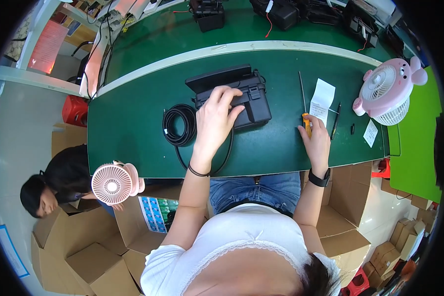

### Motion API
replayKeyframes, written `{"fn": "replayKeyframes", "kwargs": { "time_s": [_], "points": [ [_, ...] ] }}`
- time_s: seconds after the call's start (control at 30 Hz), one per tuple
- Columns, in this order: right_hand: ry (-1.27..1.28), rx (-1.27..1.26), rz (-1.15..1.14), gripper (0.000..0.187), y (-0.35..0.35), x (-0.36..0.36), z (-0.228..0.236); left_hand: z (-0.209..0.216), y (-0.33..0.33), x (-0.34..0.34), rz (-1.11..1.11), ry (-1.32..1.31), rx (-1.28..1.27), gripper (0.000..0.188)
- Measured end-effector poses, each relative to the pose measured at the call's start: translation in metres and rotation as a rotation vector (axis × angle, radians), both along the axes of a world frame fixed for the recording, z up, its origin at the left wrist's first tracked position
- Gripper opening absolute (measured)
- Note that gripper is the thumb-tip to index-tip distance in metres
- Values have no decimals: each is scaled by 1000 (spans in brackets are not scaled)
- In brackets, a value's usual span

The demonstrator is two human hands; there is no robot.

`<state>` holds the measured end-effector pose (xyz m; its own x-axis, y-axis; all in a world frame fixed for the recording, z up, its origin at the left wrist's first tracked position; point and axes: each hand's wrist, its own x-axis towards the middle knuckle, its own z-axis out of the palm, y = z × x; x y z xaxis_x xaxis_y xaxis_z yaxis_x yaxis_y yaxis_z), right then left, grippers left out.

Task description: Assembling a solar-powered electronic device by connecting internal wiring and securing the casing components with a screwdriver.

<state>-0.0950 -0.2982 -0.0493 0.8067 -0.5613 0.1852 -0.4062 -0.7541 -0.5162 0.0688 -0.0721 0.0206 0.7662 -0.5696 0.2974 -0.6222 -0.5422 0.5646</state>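
Observation:
A black plastic box (254, 106) with latches and a raised lid flap lies at the middle of the green table. Over its left part is my left hand (214, 116), thumb and forefinger bent but apart, with no object visible between them. A coil of black cable (179, 124) lies left of the box, its free length running under my left wrist. To the right, my right hand (316, 142) has its fingers closed around the orange handle of a screwdriver (302, 93), whose long shaft points away from me along the tabletop. A white printed paper sheet (322, 94) lies beside the shaft.
A black pen (336, 122) and a small paper slip (370, 133) lie right of my hand. Pink fans (387, 91) stand at the far right and the near-left table edge. Black devices (276, 14) line the back bench. Cardboard boxes (98, 261) flank me; a person (64, 177) bends at left.

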Motion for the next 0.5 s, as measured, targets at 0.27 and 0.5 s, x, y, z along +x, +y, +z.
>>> {"fn": "replayKeyframes", "kwargs": {
  "time_s": [0.27, 0.5],
  "points": [
    [-52, -109, -68, 34, 5, 7, -20, -5, -9, 12, -10, -196, 148, 37],
    [-339, 120, 8, 38, 24, -3, 20, -4, -10, 22, 74, -368, 149, 34]
  ]
}}
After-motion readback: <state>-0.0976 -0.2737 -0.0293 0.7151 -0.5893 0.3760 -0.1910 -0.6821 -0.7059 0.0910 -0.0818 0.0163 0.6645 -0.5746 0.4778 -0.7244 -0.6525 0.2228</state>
